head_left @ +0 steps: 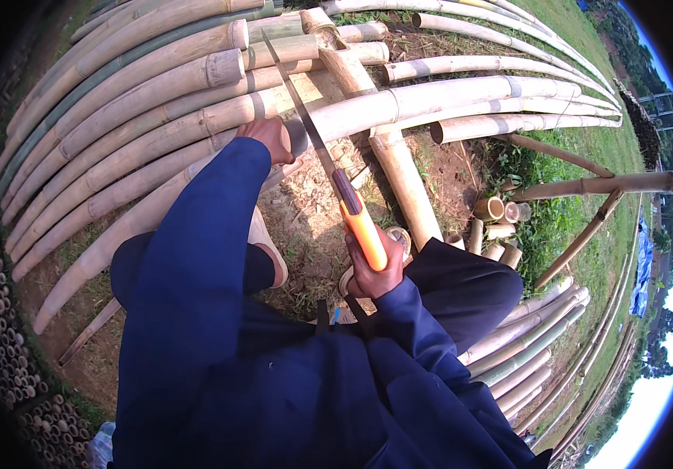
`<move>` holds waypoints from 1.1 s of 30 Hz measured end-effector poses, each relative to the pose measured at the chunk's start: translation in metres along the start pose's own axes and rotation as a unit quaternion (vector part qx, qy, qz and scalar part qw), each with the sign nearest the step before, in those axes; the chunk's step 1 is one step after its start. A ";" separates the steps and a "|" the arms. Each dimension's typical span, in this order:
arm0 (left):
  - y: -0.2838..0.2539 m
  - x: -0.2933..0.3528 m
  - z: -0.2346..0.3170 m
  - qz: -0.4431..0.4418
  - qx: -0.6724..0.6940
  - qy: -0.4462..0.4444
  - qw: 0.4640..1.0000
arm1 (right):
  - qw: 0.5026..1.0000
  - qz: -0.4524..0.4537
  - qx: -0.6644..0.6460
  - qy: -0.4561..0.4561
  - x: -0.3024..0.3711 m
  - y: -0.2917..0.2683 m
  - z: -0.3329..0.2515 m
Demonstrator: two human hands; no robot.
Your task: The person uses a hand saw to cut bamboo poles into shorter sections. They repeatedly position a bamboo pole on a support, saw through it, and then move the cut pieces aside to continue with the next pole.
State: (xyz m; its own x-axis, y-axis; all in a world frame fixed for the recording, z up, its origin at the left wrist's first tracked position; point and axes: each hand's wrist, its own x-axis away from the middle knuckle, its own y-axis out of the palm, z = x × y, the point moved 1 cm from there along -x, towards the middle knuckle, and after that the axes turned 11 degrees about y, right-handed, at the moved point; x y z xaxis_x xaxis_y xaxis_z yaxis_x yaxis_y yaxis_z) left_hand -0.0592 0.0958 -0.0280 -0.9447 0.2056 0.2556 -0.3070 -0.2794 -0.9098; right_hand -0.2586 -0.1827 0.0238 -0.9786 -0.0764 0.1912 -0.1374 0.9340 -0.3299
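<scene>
My right hand (379, 272) is wrapped around the orange handle of a hand saw (362, 234). Its long, narrow blade points away from me and slants to the left. The blade lies across a pale bamboo pole (422, 99) close to the pole's left end. At that end, left of the blade, my left hand (268, 140) is closed against the pole, its fingertips partly hidden. Under the pole runs a thick bamboo crossbar (401, 176). Whether the blade has cut into the pole cannot be made out.
Several long bamboo poles (141, 129) lie side by side at the left. More poles (500, 66) rest at the far right. Short cut bamboo pieces (489, 209) sit on the ground beside my right knee. A bamboo post frame (610, 185) stands at the right.
</scene>
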 end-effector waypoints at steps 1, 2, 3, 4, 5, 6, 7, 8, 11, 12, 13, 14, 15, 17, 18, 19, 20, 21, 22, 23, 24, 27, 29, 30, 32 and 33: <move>-0.001 -0.001 -0.001 -0.004 -0.004 0.002 1.000 | 0.999 -0.007 0.012 -0.030 0.003 -0.001 0.000; -0.001 -0.002 -0.001 -0.002 -0.004 0.006 1.000 | 0.999 -0.009 0.035 -0.039 0.010 -0.005 0.000; 0.001 -0.001 0.000 0.001 0.004 0.015 1.000 | 0.998 -0.016 0.050 -0.040 0.023 -0.011 0.004; 0.002 -0.001 0.001 0.019 0.010 0.021 1.000 | 0.999 0.003 0.000 -0.047 0.036 -0.016 0.003; 0.003 0.001 0.001 0.024 0.013 0.017 0.999 | 0.999 0.014 -0.011 -0.047 0.047 -0.019 -0.001; 0.003 0.002 0.002 0.033 0.015 0.011 0.999 | 0.993 0.052 0.050 -0.093 0.050 -0.019 -0.006; 0.003 0.002 0.002 0.024 0.010 0.004 1.000 | 0.996 0.033 0.059 -0.056 0.048 -0.018 -0.005; 0.002 0.002 0.003 0.006 0.001 0.005 1.000 | 0.997 0.026 0.055 -0.039 0.045 -0.015 -0.004; -0.002 0.001 0.002 0.012 -0.001 0.006 1.000 | 0.999 -0.010 0.026 -0.021 0.006 0.001 -0.004; -0.003 0.002 0.002 0.007 -0.007 0.000 1.000 | 1.000 -0.011 0.016 -0.019 0.000 0.004 -0.004; -0.004 0.002 0.002 -0.004 -0.002 0.001 1.000 | 0.999 -0.015 0.011 -0.028 0.001 0.003 -0.006; -0.004 0.002 0.003 0.005 0.002 0.022 1.000 | 1.000 -0.009 0.016 -0.024 0.005 -0.002 -0.007; -0.003 0.004 0.004 0.025 0.003 0.033 0.999 | 0.998 -0.005 0.037 -0.050 0.014 -0.007 -0.007; -0.001 0.007 0.005 0.043 0.008 0.025 0.999 | 0.995 0.017 0.024 -0.097 0.032 -0.013 -0.012; -0.001 0.008 0.005 0.033 0.012 0.014 0.999 | 0.992 0.022 0.057 -0.114 0.034 -0.013 -0.015; -0.001 0.009 0.005 0.026 0.012 0.012 1.000 | 0.997 0.006 0.056 -0.057 0.034 -0.013 -0.016; 0.000 0.009 0.005 0.008 0.016 0.014 1.000 | 0.998 0.002 0.033 -0.045 0.032 -0.013 -0.017; -0.002 0.007 0.004 0.013 0.013 0.021 1.000 | 0.998 -0.025 0.005 -0.054 0.022 -0.011 -0.016; -0.003 0.006 0.003 0.017 0.013 0.025 0.999 | 0.999 -0.019 0.034 -0.033 0.010 -0.007 -0.015; -0.004 0.005 0.001 0.018 0.012 0.033 0.999 | 0.999 -0.017 0.011 -0.040 0.003 -0.005 -0.016; -0.006 0.005 -0.001 0.020 0.007 0.026 0.999 | 0.999 -0.007 -0.008 -0.032 -0.002 -0.004 -0.017; -0.004 0.002 -0.002 -0.022 0.025 0.025 0.999 | 0.996 -0.014 0.057 -0.068 0.026 -0.017 -0.009; -0.003 0.002 0.000 0.009 0.022 0.011 1.000 | 0.997 0.009 0.033 -0.068 0.049 -0.025 -0.011; -0.003 0.002 0.000 -0.001 0.033 0.006 0.999 | 0.995 0.028 0.050 -0.079 0.053 -0.026 -0.011; -0.006 0.001 0.002 -0.022 0.027 -0.016 0.999 | 0.997 -0.003 0.032 -0.064 0.051 -0.025 -0.006; -0.009 -0.001 0.002 -0.037 0.021 -0.027 0.999 | 0.997 -0.004 0.033 -0.075 0.046 -0.022 -0.006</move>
State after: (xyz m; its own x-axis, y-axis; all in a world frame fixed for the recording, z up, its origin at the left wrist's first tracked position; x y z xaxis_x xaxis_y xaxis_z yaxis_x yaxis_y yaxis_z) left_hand -0.0556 0.0965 -0.0199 -0.9237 0.1764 0.3401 -0.3798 -0.3053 -0.8732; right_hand -0.2994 -0.2047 0.0452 -0.9886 -0.1398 0.0562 -0.1507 0.9085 -0.3898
